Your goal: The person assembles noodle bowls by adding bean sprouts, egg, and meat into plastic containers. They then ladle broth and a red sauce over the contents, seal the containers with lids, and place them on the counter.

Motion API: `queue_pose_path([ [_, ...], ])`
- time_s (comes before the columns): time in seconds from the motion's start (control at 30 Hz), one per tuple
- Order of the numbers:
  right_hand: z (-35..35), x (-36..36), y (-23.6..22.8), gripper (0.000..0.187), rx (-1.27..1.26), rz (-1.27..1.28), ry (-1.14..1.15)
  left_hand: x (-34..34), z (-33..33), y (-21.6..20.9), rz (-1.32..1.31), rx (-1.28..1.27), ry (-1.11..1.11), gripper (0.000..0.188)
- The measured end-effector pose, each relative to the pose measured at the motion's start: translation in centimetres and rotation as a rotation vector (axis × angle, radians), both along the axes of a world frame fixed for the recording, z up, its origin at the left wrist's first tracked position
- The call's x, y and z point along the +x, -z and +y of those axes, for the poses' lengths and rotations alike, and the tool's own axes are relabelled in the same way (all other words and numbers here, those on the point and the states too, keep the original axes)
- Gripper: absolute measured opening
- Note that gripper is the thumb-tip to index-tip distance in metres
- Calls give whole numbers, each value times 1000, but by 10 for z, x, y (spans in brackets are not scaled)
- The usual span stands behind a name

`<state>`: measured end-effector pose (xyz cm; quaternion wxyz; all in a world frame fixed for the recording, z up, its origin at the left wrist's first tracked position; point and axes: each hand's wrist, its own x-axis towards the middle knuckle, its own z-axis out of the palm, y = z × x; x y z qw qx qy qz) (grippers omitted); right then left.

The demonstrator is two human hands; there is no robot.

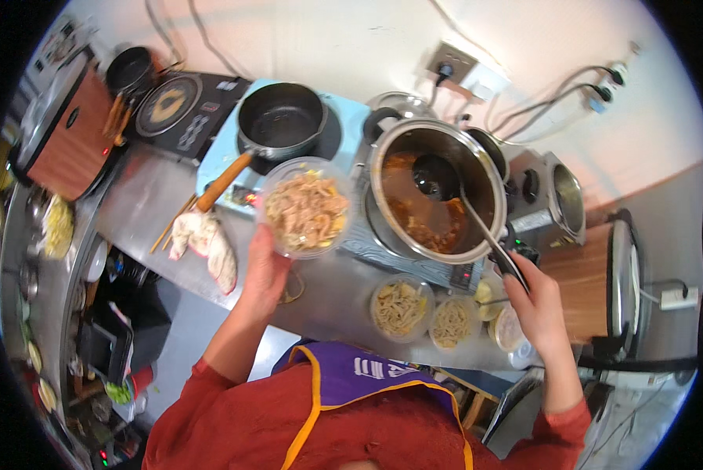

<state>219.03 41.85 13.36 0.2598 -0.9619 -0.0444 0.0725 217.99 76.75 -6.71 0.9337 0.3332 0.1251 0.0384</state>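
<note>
My left hand (267, 270) grips a round clear plastic bowl (301, 254) from below left. Pale meat strips (308, 205) fill its top, with yellowish bits around them. The fingers of my right hand (535, 301) are wrapped round the dark handle of a metal ladle (484, 227). Its head dips into the brown broth (396, 178) of a large steel pot (438, 254), to the right of the bowl. Left of the pot stands a black saucepan (281, 117) with a wooden handle. In front of the pot sit two plastic bowls holding noodle-like strips (402, 308).
The saucepan rests on a light-blue cooktop (226, 141); a black cooktop (179, 110) stands farther left. A whitish cloth (203, 243) lies on the steel counter (144, 196). Wood-patterned cookers (73, 133) flank both ends. Cables hang from wall sockets (453, 63).
</note>
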Motion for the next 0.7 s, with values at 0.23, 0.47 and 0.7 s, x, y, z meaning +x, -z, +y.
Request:
queue_pose_path([
  [0.23, -20, 50, 66, 39, -193, -15, -41, -6, 1, 1, 51, 78, 68, 88],
  [0.47, -28, 47, 66, 31, 938, 688, 534, -7, -13, 0, 13, 52, 112, 85],
  [0.7, -42, 26, 37, 29, 1090, 696, 550, -3, -27, 1, -9, 40, 142, 85],
])
